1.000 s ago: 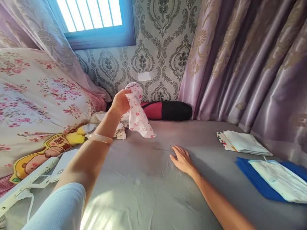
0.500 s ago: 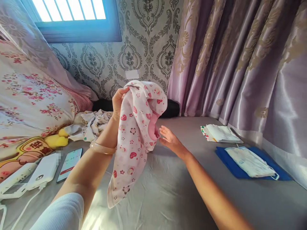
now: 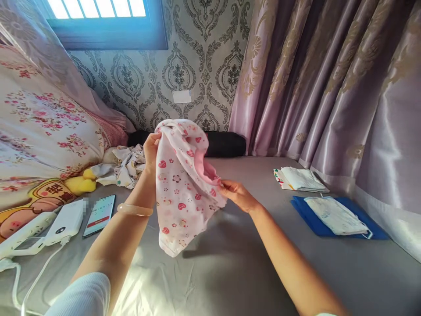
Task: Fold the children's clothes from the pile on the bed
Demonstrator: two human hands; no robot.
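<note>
A white garment with pink and red hearts and flowers hangs in the air above the grey bed sheet. My left hand grips its upper left edge, with part of the fingers hidden behind the cloth. At the garment's right side, my right hand pinches the pink-trimmed edge between thumb and fingers. The lower end of the cloth dangles free, pointing down.
Crumpled clothes, a yellow plush, a phone and a white power bank with cables lie left. Folded white cloth and a blue folded piece lie right. A black roll sits by the wall.
My right hand has closed on the pink-trimmed edge and drawn it right and slightly down. The garment's top and my left hand have shifted left and down, and the cloth has spread wider.
</note>
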